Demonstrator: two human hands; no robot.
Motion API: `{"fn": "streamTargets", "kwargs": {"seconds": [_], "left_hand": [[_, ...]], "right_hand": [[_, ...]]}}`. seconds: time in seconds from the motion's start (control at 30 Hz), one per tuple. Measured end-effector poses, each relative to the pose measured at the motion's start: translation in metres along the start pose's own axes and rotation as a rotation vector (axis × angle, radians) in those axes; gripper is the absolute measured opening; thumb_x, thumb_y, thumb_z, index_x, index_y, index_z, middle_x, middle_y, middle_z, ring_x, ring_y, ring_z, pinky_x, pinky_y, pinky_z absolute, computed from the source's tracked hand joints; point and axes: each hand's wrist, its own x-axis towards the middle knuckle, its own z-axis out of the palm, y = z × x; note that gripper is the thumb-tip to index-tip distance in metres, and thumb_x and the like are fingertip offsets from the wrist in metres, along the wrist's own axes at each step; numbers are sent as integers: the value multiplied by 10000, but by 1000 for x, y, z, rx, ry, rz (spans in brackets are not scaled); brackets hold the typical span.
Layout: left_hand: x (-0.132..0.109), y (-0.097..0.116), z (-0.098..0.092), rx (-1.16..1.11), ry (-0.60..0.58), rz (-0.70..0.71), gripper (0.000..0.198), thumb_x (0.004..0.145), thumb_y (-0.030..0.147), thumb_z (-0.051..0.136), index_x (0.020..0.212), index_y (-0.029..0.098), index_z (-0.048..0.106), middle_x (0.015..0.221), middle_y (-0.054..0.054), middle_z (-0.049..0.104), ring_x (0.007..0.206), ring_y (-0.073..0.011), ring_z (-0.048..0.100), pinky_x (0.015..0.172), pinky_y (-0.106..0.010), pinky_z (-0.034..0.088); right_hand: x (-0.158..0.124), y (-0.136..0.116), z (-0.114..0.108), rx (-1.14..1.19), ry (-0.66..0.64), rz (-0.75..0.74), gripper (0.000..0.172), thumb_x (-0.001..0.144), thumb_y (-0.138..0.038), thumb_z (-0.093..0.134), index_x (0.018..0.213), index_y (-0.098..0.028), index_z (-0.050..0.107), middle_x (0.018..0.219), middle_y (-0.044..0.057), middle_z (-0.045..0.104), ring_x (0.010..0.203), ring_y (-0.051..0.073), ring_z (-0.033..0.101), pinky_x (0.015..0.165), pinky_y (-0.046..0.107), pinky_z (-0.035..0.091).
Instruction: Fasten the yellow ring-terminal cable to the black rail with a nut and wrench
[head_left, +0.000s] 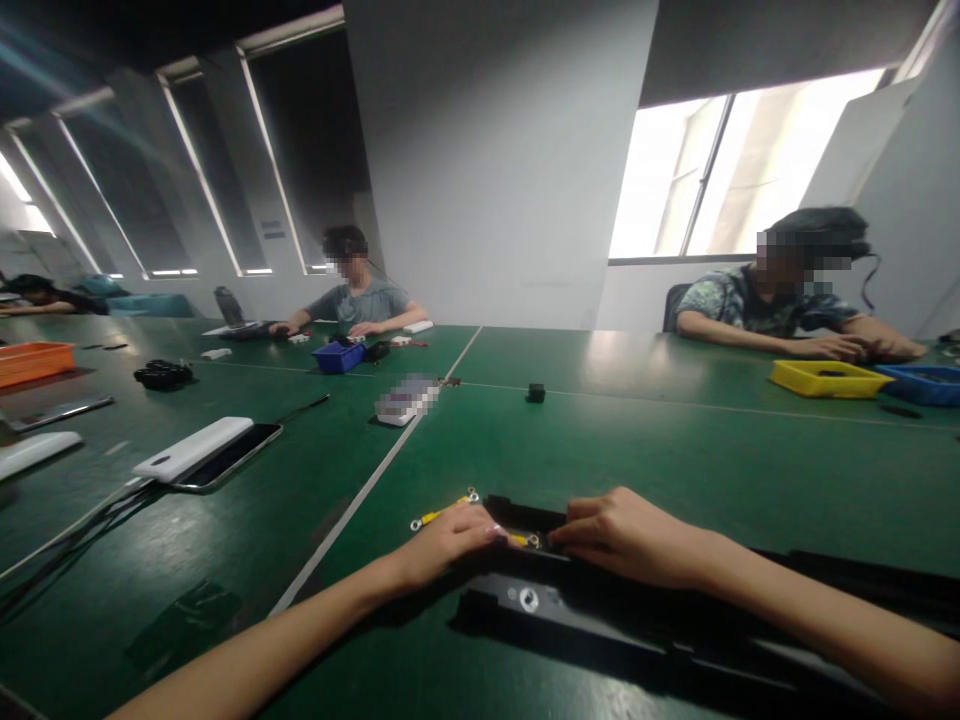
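Observation:
A long black plastic housing with raised edges lies in front of me and runs off to the right. My left hand is closed at its left end, fingers bent over a short yellow cable whose metal ring terminal sticks out toward the right. Another yellow cable, with a ring terminal at each end, lies just behind that hand on the table. My right hand reaches into the housing with fingers pressed together near the ring terminal. What its fingertips hold, if anything, is hidden.
On the green table are a small black block, a pixelated device and a white device beside a phone. Two people work across the table, near a blue bin and a yellow bin. An orange bin stands left.

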Motion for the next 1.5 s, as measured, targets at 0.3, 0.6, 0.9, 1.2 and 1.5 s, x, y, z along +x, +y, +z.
{"fn": "streamTargets", "kwargs": {"seconds": [0.3, 0.6, 0.9, 1.2, 1.5], "left_hand": [[1, 2, 0, 10, 8, -9, 400, 929, 404, 418, 945, 159, 734, 918, -65, 657, 932, -216, 546, 875, -305, 387], [0, 2, -1, 6, -4, -6, 391, 931, 394, 421, 969, 157, 729, 928, -67, 654, 931, -216, 549, 862, -301, 396], [0, -2, 0, 4, 4, -3, 390, 928, 391, 425, 957, 143, 725, 928, -74, 661, 928, -223, 556, 857, -309, 399], [0, 0, 0, 8, 4, -6, 406, 931, 424, 419, 956, 165, 730, 933, -66, 664, 930, -215, 553, 869, -302, 396], [-1, -5, -1, 37, -6, 4, 385, 953, 359, 387, 989, 179, 725, 952, -56, 659, 957, -215, 539, 884, -306, 372]], "right_hand": [[1, 0, 0, 16, 9, -17, 298, 962, -259, 413, 1102, -207, 671, 854, 56, 657, 658, 136, 617, 592, 228, 425], [1, 1, 0, -4, 17, -30, 295, 963, -256, 414, 1109, -213, 667, 851, 55, 657, 647, 133, 611, 579, 230, 413], [0, 1, 2, -20, 30, -41, 298, 970, -267, 407, 1091, -213, 673, 824, 50, 652, 618, 121, 597, 557, 222, 394], [0, 0, -1, -16, 44, -71, 298, 968, -280, 414, 1068, -209, 685, 807, 49, 650, 600, 112, 584, 555, 217, 390], [1, 2, 2, -36, 51, -91, 284, 961, -254, 424, 1095, -194, 667, 838, 58, 656, 617, 119, 591, 571, 227, 405]]}}
